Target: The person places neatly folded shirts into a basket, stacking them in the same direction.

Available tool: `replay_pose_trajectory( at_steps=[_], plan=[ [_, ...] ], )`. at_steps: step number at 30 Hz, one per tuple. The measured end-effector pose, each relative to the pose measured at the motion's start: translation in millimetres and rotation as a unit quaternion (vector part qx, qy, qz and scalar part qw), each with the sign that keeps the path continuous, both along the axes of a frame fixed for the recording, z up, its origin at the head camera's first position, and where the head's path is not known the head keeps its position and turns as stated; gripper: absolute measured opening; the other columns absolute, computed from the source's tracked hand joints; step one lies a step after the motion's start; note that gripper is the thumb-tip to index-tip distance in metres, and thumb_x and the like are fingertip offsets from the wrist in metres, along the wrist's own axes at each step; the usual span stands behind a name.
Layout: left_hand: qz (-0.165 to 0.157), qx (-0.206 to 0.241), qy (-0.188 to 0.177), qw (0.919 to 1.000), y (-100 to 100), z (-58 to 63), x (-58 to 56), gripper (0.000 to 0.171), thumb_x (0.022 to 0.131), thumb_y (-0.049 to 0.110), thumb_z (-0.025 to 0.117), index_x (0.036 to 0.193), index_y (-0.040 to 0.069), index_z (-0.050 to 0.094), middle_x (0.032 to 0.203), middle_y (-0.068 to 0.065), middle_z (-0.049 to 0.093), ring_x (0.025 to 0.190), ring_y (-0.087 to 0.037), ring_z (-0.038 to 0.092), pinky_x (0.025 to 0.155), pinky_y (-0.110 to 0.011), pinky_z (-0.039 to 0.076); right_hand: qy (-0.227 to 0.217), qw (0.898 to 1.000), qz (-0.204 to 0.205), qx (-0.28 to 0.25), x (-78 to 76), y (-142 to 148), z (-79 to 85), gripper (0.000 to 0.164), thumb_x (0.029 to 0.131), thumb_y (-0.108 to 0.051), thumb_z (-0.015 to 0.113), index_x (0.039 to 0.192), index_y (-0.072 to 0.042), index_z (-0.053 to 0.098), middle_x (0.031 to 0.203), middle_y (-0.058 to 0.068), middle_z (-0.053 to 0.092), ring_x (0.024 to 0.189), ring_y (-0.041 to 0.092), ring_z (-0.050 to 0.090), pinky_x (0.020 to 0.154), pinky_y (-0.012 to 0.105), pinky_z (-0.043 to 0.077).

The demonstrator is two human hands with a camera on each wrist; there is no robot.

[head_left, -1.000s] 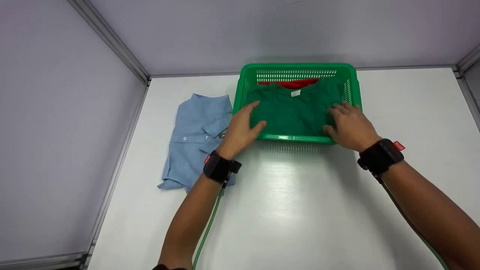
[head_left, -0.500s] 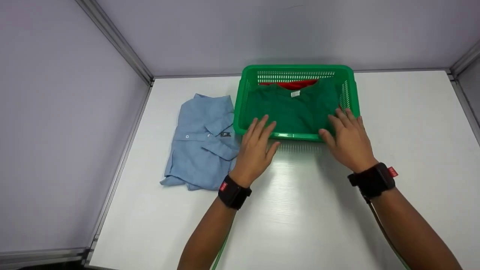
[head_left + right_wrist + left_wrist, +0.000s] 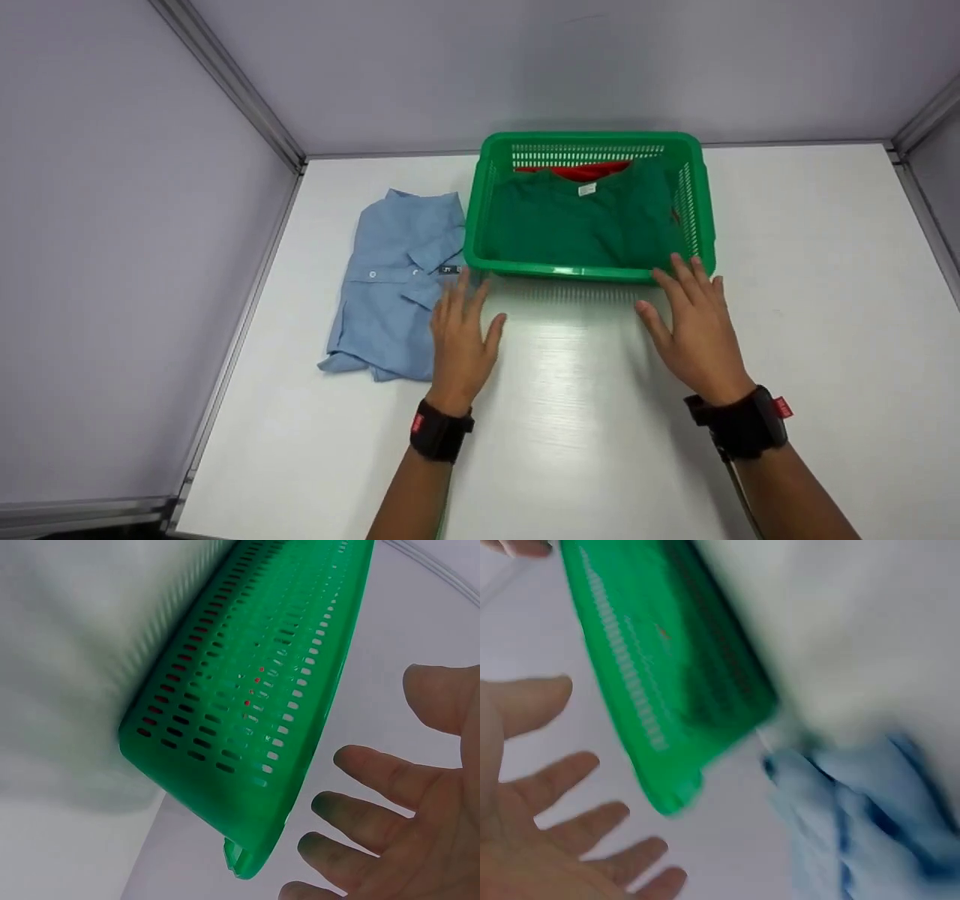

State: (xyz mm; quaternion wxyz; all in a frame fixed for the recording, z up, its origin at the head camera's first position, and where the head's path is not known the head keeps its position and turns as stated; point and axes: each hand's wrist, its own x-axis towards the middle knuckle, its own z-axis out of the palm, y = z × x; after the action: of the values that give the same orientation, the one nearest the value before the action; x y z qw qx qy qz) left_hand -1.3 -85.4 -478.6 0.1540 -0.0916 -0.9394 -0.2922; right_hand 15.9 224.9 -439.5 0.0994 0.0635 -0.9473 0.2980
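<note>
A green plastic basket (image 3: 592, 274) stands near the back of the white table. Inside it lies a folded green shirt (image 3: 570, 225) with a white neck label, and a strip of red cloth (image 3: 585, 171) shows behind its collar. My left hand (image 3: 461, 345), fingers spread, is over the right edge of a folded blue shirt (image 3: 390, 292) and holds nothing. My right hand (image 3: 694, 330) is at the basket's front right corner with its fingers straight and spread. In the right wrist view the fingers (image 3: 367, 825) overlap no cloth and lie beside the basket's rim (image 3: 330, 705).
The blue shirt lies directly left of the basket, its dark label (image 3: 451, 269) facing up. A grey-white wall (image 3: 600, 67) rises behind the table (image 3: 570, 442), and another panel (image 3: 135, 262) stands along the left. Each wrist wears a black strap (image 3: 441, 431) with a cable.
Both hands have drawn back from inside the basket toward the front. My left hand first shifted right, then moved back left over the blue shirt's edge. The green shirt stays in the basket.
</note>
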Motion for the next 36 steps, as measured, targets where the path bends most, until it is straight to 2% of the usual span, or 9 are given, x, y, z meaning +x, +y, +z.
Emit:
replay_pose_trajectory(
  at_steps=[2,5,9,11,13,19,24,29,36],
  plan=[
    [0.068,-0.011,-0.032,0.9971,-19.0,-3.9,-7.2,0.057,0.101,0.031,0.072,0.15,0.005,0.056,0.168,-0.024,0.036,0.155,-0.055,0.029,0.119,-0.076,0.029,-0.002,1.0,0.002,-0.003,5.2,-2.6,-0.3,0.057,0.106,-0.031,0.065,0.149,0.005,0.054,0.164,0.031,0.039,0.159,0.052,0.025,0.127,0.074,0.013],
    [0.151,-0.044,-0.112,0.9812,-44.5,-8.2,-22.4,0.072,0.1,0.044,0.071,0.156,0.006,0.049,0.171,-0.028,0.026,0.154,-0.064,0.019,0.114,-0.086,0.021,-0.003,1.0,0.003,-0.008,11.0,-7.0,-0.1,0.057,0.106,-0.03,0.065,0.15,0.004,0.053,0.165,0.03,0.039,0.159,0.05,0.024,0.128,0.072,0.012],
    [0.194,-0.067,-0.222,0.9532,-67.6,-16.2,-35.7,0.098,0.092,0.063,0.072,0.165,0.009,0.034,0.173,-0.033,0.012,0.151,-0.073,0.004,0.106,-0.094,0.013,0.017,1.0,0.022,-0.013,17.2,-21.7,-2.3,0.056,0.104,-0.027,0.068,0.149,0.004,0.054,0.165,0.028,0.04,0.159,0.049,0.026,0.128,0.071,0.014],
    [0.198,-0.074,-0.259,0.9425,-74.1,-20.8,-36.6,0.108,0.088,0.068,0.074,0.167,0.011,0.03,0.172,-0.035,0.01,0.15,-0.074,0.002,0.106,-0.095,0.013,0.031,0.998,0.043,-0.016,19.8,-34.1,-4.7,0.055,0.103,-0.025,0.07,0.148,0.004,0.055,0.165,0.026,0.042,0.159,0.047,0.029,0.128,0.07,0.018],
    [0.2,-0.076,-0.279,0.9361,-77.7,-23.6,-35.9,0.112,0.084,0.07,0.076,0.168,0.013,0.027,0.171,-0.036,0.01,0.15,-0.075,0.001,0.107,-0.094,0.012,0.045,0.996,0.069,-0.023,21.1,-48.8,-6.7,0.054,0.102,-0.024,0.071,0.147,0.002,0.057,0.164,0.023,0.044,0.158,0.043,0.033,0.128,0.067,0.023],
    [0.192,-0.091,-0.284,0.9351,-80.2,-23.3,-32.9,0.113,0.083,0.07,0.077,0.168,0.014,0.027,0.17,-0.037,0.014,0.15,-0.075,0.006,0.107,-0.094,0.015,0.076,0.986,0.146,-0.013,17.6,-91.8,-16.4,0.048,0.102,-0.025,0.072,0.142,-0.002,0.063,0.16,0.019,0.052,0.153,0.036,0.046,0.125,0.058,0.035],
    [0.178,-0.113,-0.307,0.9281,-84.0,-18.5,-26.7,0.113,0.082,0.068,0.08,0.168,0.015,0.029,0.17,-0.037,0.017,0.149,-0.075,0.011,0.105,-0.094,0.02,0.028,0.978,0.203,0.034,9.8,-122.6,-24.8,0.047,0.106,-0.032,0.065,0.145,-0.006,0.061,0.16,0.017,0.052,0.15,0.035,0.049,0.125,0.055,0.036],
    [0.152,-0.123,-0.331,0.9232,-90.9,-11.3,-21.6,0.115,0.079,0.064,0.085,0.167,0.014,0.031,0.17,-0.036,0.017,0.148,-0.076,0.011,0.103,-0.094,0.022,-0.027,0.967,0.245,0.066,-8.7,-150.2,-25.9,0.05,0.108,-0.035,0.061,0.148,-0.006,0.058,0.161,0.018,0.051,0.151,0.037,0.048,0.126,0.056,0.035],
    [0.12,-0.142,-0.35,0.9181,-101.6,-6.2,-13.6,0.116,0.077,0.061,0.088,0.167,0.015,0.032,0.171,-0.034,0.017,0.148,-0.076,0.012,0.1,-0.095,0.024,-0.065,0.951,0.28,0.117,-38.3,-183.5,-28.8,0.061,0.104,-0.036,0.068,0.154,-0.004,0.051,0.162,0.023,0.048,0.15,0.044,0.045,0.125,0.06,0.035]
  ],
)
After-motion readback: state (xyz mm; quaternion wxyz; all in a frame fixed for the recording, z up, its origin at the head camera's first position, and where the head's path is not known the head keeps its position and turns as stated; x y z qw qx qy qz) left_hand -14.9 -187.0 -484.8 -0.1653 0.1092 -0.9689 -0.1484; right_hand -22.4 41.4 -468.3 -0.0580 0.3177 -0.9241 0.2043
